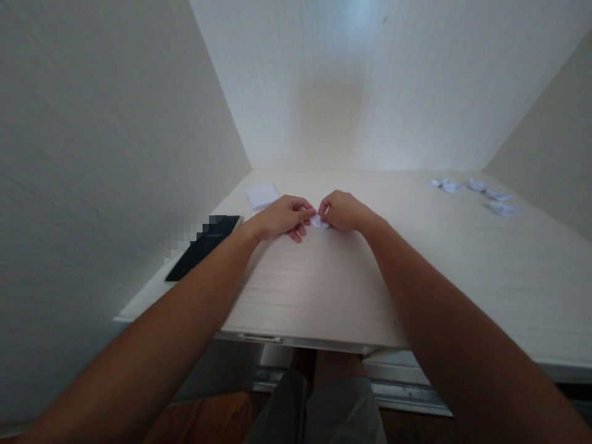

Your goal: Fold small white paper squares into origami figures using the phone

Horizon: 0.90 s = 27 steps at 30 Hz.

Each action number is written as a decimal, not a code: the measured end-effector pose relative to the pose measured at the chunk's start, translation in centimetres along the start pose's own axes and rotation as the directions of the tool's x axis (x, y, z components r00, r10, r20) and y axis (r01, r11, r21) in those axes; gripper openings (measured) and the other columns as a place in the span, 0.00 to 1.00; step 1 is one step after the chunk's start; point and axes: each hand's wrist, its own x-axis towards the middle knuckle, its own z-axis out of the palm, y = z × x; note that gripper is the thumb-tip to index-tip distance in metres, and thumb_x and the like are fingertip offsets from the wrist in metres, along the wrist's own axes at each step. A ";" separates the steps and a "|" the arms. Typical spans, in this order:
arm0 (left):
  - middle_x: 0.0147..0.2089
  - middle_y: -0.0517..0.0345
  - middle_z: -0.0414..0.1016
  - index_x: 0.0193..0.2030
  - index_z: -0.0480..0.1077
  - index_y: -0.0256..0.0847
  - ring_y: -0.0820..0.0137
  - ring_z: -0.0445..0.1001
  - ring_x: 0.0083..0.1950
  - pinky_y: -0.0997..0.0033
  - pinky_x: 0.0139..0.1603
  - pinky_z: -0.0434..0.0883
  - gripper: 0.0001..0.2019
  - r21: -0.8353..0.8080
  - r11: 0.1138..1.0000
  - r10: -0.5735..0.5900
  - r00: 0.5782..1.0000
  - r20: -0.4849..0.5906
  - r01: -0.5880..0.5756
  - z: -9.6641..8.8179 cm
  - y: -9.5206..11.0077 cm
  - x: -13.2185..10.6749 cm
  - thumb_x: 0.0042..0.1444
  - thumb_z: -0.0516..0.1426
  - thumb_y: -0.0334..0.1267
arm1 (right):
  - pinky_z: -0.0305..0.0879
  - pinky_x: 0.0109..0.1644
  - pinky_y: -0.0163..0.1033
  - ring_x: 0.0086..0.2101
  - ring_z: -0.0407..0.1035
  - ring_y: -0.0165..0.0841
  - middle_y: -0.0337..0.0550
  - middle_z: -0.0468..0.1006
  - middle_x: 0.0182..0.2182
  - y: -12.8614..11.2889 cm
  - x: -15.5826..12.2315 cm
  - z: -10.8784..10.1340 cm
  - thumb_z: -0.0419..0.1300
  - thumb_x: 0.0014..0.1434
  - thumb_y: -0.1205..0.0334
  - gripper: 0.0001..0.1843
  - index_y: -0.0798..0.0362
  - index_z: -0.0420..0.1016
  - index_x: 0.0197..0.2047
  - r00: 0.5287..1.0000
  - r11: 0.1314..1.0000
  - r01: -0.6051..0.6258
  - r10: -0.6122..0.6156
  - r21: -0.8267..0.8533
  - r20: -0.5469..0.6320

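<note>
Both my hands meet over the middle of a pale wooden desk [351,283]. Between them is a small folded piece of white paper [319,222], resting on or just above the desk. My left hand [283,217] pinches its left side with curled fingers. My right hand [343,211] pinches its right side, fingers closed. Most of the paper is hidden by my fingertips.
A small stack of white paper sheets [262,195] lies at the back left. A black phone [205,245] lies near the left wall. Several small folded white paper pieces [476,192] sit at the back right. Walls enclose the desk on the left, back and right.
</note>
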 end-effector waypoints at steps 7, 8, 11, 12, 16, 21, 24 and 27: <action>0.32 0.50 0.77 0.38 0.76 0.37 0.71 0.77 0.29 0.73 0.25 0.76 0.09 0.145 0.985 0.087 0.996 0.036 -0.091 -0.8 -0.2 -0.6 0.58 0.64 0.41 | 0.65 0.37 0.33 0.35 0.76 0.33 0.49 0.85 0.37 1.0 0.0 0.2 0.65 0.56 0.72 0.12 0.55 0.84 0.43 0.996 0.991 0.090 -0.088 0.104 -0.027; 0.31 0.51 0.77 0.36 0.75 0.36 0.71 0.76 0.28 0.73 0.25 0.76 0.09 0.169 0.982 0.076 0.997 0.027 -0.079 -0.7 -0.1 -0.7 0.58 0.64 0.41 | 0.65 0.36 0.33 0.34 0.76 0.32 0.49 0.85 0.36 1.2 0.1 0.4 0.65 0.55 0.72 0.12 0.56 0.84 0.43 0.996 0.987 0.088 -0.083 0.132 -0.037; 0.29 0.52 0.76 0.33 0.73 0.36 0.71 0.76 0.28 0.74 0.25 0.75 0.10 0.190 0.979 0.073 0.997 0.021 -0.075 -0.6 0.2 -0.9 0.58 0.64 0.41 | 0.64 0.34 0.32 0.31 0.75 0.30 0.47 0.84 0.34 1.7 0.5 0.7 0.65 0.56 0.71 0.10 0.58 0.83 0.43 0.995 0.967 0.095 -0.083 0.236 -0.059; 0.30 0.52 0.76 0.35 0.73 0.37 0.71 0.76 0.29 0.74 0.25 0.75 0.10 0.174 0.981 0.084 0.996 0.036 -0.089 -0.6 0.2 -1.0 0.58 0.64 0.41 | 0.64 0.34 0.32 0.30 0.74 0.29 0.47 0.84 0.33 1.9 0.5 0.6 0.63 0.58 0.70 0.09 0.59 0.83 0.42 0.994 0.958 0.102 -0.087 0.267 -0.067; 0.34 0.52 0.77 0.49 0.74 0.41 0.70 0.77 0.31 0.75 0.26 0.75 0.13 0.121 0.983 0.118 0.985 0.128 -0.134 -0.9 0.5 -1.6 0.59 0.63 0.40 | 0.62 0.32 0.33 0.28 0.70 0.28 0.45 0.82 0.30 2.3 -0.3 -0.7 0.61 0.64 0.59 0.13 0.59 0.83 0.39 0.990 0.940 0.144 -0.134 0.308 -0.051; 0.32 0.52 0.77 0.46 0.79 0.40 0.71 0.75 0.29 0.78 0.22 0.71 0.12 0.260 0.945 0.166 0.977 0.135 -0.197 -0.7 0.9 -1.8 0.60 0.61 0.43 | 0.63 0.34 0.33 0.30 0.72 0.30 0.40 0.83 0.29 2.3 -1.7 -2.3 0.68 0.56 0.55 0.11 0.53 0.86 0.36 0.973 0.954 0.174 -0.205 0.243 0.109; 0.33 0.52 0.77 0.44 0.80 0.39 0.74 0.72 0.23 0.77 0.21 0.68 0.12 0.393 0.891 0.205 0.974 0.093 -0.225 -0.4 1.1 -1.6 0.59 0.61 0.44 | 0.65 0.35 0.33 0.32 0.75 0.32 0.41 0.85 0.32 2.5 -1.9 -2.1 0.72 0.50 0.57 0.11 0.52 0.86 0.37 0.968 0.961 0.153 -0.193 0.231 0.164; 0.41 0.51 0.79 0.43 0.82 0.41 0.75 0.74 0.27 0.76 0.26 0.68 0.11 0.495 0.807 0.317 0.943 0.096 -0.322 0.0 1.1 -1.2 0.57 0.62 0.42 | 0.65 0.35 0.34 0.33 0.76 0.33 0.41 0.85 0.31 2.7 -1.8 -1.7 0.73 0.48 0.61 0.11 0.52 0.86 0.37 0.980 0.971 0.122 -0.151 0.206 0.132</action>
